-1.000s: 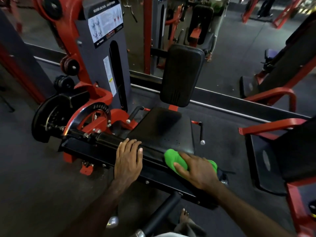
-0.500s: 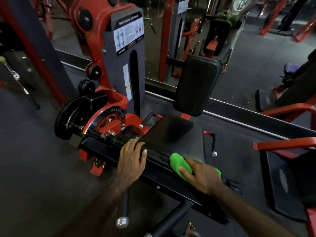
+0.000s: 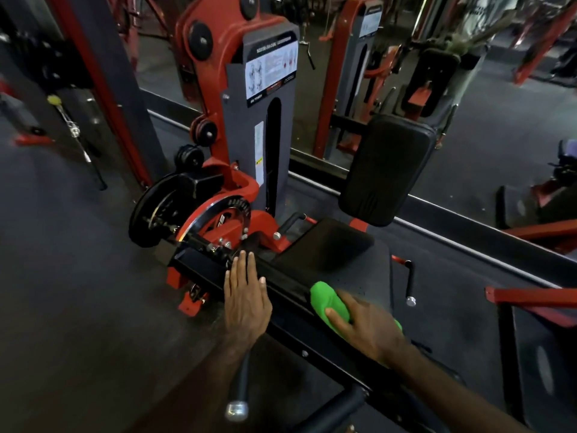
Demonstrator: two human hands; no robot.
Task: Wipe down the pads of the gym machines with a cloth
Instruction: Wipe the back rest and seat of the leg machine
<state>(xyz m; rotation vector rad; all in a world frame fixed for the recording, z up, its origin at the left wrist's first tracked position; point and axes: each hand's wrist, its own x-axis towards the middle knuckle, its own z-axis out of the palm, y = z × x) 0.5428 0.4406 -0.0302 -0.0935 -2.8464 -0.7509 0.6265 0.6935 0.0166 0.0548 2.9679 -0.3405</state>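
Two hands on a red-black leg machine (image 3: 249,145). Left hand (image 3: 246,300) lies flat, fingers straight, on the black bar (image 3: 287,292) in front of the seat pad (image 3: 337,251). Right hand (image 3: 365,328) presses the green cloth (image 3: 327,300) against the seat pad's front edge, fingers spread over it, thumb against its side. Back pad (image 3: 387,168) stands upright behind the seat pad

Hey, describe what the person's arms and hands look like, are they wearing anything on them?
Both forearms are bare as far as the frame shows: no sleeves, gloves, watch or wristbands. The left hand shows no rings on its fingers. The right hand also looks unadorned, though it is slightly blurred, so small details cannot be told. Neither upper arm is in view.
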